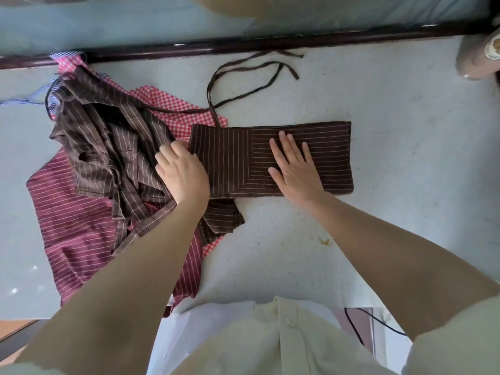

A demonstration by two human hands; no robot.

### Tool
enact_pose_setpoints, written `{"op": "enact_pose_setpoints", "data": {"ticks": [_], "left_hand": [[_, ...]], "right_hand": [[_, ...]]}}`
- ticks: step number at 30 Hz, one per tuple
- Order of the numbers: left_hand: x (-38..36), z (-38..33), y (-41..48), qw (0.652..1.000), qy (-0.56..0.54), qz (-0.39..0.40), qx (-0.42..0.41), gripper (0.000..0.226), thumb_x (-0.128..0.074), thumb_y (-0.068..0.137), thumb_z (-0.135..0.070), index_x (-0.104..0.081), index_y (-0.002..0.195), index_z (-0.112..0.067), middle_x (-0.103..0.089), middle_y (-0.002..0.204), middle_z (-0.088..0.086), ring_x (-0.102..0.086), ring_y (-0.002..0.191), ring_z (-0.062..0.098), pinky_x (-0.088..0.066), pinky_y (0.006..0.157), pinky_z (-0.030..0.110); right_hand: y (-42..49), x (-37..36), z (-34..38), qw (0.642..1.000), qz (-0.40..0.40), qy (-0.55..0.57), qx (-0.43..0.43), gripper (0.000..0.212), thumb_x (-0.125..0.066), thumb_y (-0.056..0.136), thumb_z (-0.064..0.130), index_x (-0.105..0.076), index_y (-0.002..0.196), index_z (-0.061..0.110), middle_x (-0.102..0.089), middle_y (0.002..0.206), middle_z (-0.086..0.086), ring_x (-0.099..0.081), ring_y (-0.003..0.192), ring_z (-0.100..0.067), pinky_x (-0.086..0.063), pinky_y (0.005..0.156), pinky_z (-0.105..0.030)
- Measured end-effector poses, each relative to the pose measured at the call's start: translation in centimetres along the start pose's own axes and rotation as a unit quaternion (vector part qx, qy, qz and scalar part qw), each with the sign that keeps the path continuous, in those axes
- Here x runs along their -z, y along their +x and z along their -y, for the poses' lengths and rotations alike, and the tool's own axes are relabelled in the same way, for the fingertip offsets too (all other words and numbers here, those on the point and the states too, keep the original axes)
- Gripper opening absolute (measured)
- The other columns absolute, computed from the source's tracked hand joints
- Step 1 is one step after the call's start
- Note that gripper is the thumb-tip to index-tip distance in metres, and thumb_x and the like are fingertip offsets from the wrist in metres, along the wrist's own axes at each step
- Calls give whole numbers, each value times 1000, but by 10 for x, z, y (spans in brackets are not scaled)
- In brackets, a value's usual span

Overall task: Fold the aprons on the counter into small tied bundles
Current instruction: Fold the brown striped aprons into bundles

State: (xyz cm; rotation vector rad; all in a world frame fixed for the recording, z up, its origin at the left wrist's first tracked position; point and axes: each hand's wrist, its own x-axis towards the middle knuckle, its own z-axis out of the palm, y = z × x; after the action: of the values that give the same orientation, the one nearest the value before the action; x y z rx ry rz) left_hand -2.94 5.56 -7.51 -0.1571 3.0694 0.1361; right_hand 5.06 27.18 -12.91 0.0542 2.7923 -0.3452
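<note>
A dark brown pinstriped apron (330,147) lies folded into a long flat rectangle in the middle of the counter. Its thin brown ties (243,77) trail loose toward the counter's back edge. My right hand (293,165) rests flat on the middle of the fold, fingers straight and spread. My left hand (182,171) is at the fold's left end, with fingers curled over its edge. To the left lies a heap: a crumpled brown striped apron (108,147) on top, a maroon striped apron (78,226) below it, and a red checked apron (173,106) underneath.
The pale speckled counter (378,90) ends at a dark wooden rail (243,46) at the back. A beige object with a round label (479,55) stands at the back right corner. A small brown stain (324,241) marks the counter near me. White plastic (189,334) hangs at the front edge.
</note>
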Motion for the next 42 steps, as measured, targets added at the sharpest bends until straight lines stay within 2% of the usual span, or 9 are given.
{"op": "enact_pose_setpoints", "data": {"ticks": [3, 7, 12, 21, 26, 32, 35, 38, 42], "left_hand": [[-1, -18, -10, 987, 9, -24, -160, 45, -42, 89, -7, -43, 134, -13, -41, 142, 13, -37, 132, 30, -30, 108, 44], [-21, -45, -21, 945, 43, 72, -315, 54, -29, 98, -25, -28, 151, -12, -14, 162, 8, -5, 150, 26, -8, 121, 47], [-56, -30, -22, 936, 73, 135, -317, 60, -14, 101, -47, 5, 155, -29, 12, 163, 4, 15, 149, 23, 5, 120, 52], [-62, -23, -24, 954, 52, 114, -274, 62, -11, 98, -49, 5, 155, -30, 13, 162, 12, 15, 148, 33, 1, 120, 53], [-62, -25, -21, 951, 46, 122, -282, 61, -9, 99, -48, 4, 155, -29, 12, 162, 13, 16, 148, 32, 2, 120, 52], [-48, -19, -35, 940, 39, 104, -322, 60, -25, 101, -38, -20, 153, -10, -13, 161, 15, -8, 149, 30, -10, 121, 49], [-40, -12, -50, 939, 7, 59, -339, 57, -49, 92, -26, -40, 145, -7, -39, 147, 15, -37, 136, 31, -30, 115, 48], [-36, 5, -69, 930, 0, 23, -368, 55, -59, 85, -21, -50, 138, -12, -50, 131, 13, -49, 117, 30, -41, 100, 45], [-36, 21, -86, 935, -18, 18, -354, 49, -66, 82, -18, -56, 130, -13, -53, 118, 11, -52, 106, 28, -46, 92, 44]], "right_hand": [[2, 0, 6, 1000, -17, 5, 4, 62, -13, 102, 46, 1, 156, 18, 8, 164, -8, 9, 151, -21, 3, 122, -45], [9, -3, 26, 998, -50, 5, 28, 60, -13, 101, 38, -5, 156, 15, 0, 164, -10, 2, 151, -22, -4, 123, -45], [-1, -16, 2, 998, -63, -25, 13, 56, -20, 105, 37, -8, 157, 20, -4, 164, -7, -2, 151, -21, -9, 122, -47], [-24, -3, -66, 992, -73, -56, -82, 54, -18, 105, 36, -9, 157, 22, -7, 164, -7, -5, 151, -25, -11, 121, -50], [-11, 16, -62, 990, -96, -26, -100, 55, -30, 101, 32, -27, 152, 13, -27, 159, -11, -21, 148, -26, -14, 121, -48], [43, 45, -5, 996, 10, 77, 49, 70, -47, 99, 36, -13, 156, 13, -16, 162, -9, -11, 150, -23, -12, 123, -42], [48, 44, 6, 1000, 4, 3, 23, 72, -61, 91, 38, -28, 150, 13, -35, 149, -10, -32, 138, -27, -28, 113, -43], [41, 46, 7, 999, 11, 7, -31, 66, -66, 86, 40, -38, 139, 12, -51, 128, -9, -49, 120, -28, -32, 104, -43], [16, 45, -2, 986, 100, 88, -101, 26, -63, 88, 29, -53, 103, 12, -56, 83, 1, -60, 86, -24, -41, 82, -34]]}}
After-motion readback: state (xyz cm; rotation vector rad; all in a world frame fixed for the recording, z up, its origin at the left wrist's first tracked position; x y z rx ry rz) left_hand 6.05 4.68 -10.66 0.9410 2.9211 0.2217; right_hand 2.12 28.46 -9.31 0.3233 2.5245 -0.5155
